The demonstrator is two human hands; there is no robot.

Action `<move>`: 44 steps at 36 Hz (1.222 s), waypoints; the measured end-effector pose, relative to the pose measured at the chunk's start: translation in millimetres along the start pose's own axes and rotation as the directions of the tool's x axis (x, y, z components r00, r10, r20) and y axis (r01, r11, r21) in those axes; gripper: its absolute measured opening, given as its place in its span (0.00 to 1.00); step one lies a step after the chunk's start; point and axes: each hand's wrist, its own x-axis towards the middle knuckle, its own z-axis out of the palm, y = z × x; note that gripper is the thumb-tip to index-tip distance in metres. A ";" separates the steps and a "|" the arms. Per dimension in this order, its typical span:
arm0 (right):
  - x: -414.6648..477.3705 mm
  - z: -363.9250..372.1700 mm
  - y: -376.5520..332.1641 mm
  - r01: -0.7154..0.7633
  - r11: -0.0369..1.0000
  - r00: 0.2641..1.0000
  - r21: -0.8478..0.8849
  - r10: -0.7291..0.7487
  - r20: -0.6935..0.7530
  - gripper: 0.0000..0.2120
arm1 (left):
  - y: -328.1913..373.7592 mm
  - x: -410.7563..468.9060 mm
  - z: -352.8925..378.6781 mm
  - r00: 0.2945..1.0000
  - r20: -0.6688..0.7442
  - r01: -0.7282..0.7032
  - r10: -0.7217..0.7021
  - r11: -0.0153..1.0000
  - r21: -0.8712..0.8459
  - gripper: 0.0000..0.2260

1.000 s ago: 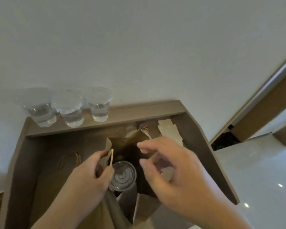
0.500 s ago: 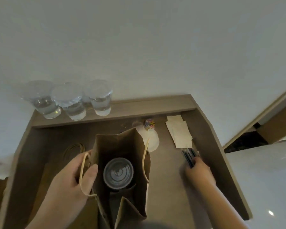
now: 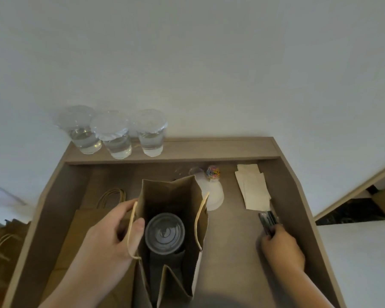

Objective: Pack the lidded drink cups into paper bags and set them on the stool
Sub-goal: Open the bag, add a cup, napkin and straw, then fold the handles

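An open brown paper bag (image 3: pixel 171 194) stands upright on the desk, and a lidded clear cup (image 3: pixel 164 234) sits inside it. My left hand (image 3: pixel 111 236) grips the bag's left rim beside the handle, thumb over the edge. Three more lidded cups (image 3: pixel 115 135) with water stand in a row on the raised back ledge. My right hand (image 3: pixel 280 247) lies at the right of the desk, its fingers curled on a bundle of dark straws (image 3: pixel 267 220).
Flat paper bags (image 3: pixel 89 221) with cord handles lie at the left under my arm. A stack of napkins (image 3: pixel 252 190), a white disc (image 3: pixel 213 194) and a cluster of coloured clips (image 3: pixel 213 171) lie at the back right. More bags (image 3: pixel 0 243) rest beyond the desk's left edge.
My right hand left the bag's mouth and went right to the straws. The bag now stands fully open with my left hand on its rim.
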 end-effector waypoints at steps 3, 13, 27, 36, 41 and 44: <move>-3.1 0.7 1.4 -0.015 1.000 1.000 -0.022 0.014 -0.016 0.05 | -4.9 3.2 -0.8 0.999 0.026 0.024 -0.024 1.000 -0.001 0.10; -9.7 -17.0 -5.1 -0.054 0.998 0.995 -0.011 0.053 -0.088 0.10 | -13.6 13.5 -9.6 0.997 0.077 -0.019 0.020 1.000 -0.017 0.11; -33.3 2.7 -5.7 0.075 0.994 0.996 -0.081 -0.071 0.062 0.07 | -17.9 25.0 -16.2 0.980 0.191 -0.048 0.059 0.997 -0.064 0.15; -31.7 -9.6 -28.2 0.021 0.985 0.969 -0.173 0.023 0.246 0.14 | -13.9 29.0 -18.6 0.979 0.189 -0.058 0.071 0.995 -0.076 0.15; -57.8 -70.3 -71.3 0.214 0.976 0.956 0.049 -0.219 0.197 0.05 | -18.4 31.5 -19.6 0.980 0.181 -0.067 0.078 0.995 -0.071 0.14; -96.1 -137.5 -108.6 0.485 0.850 0.864 0.204 -0.502 0.037 0.06 | -22.0 34.4 -17.6 0.981 0.192 -0.030 0.043 0.997 -0.070 0.15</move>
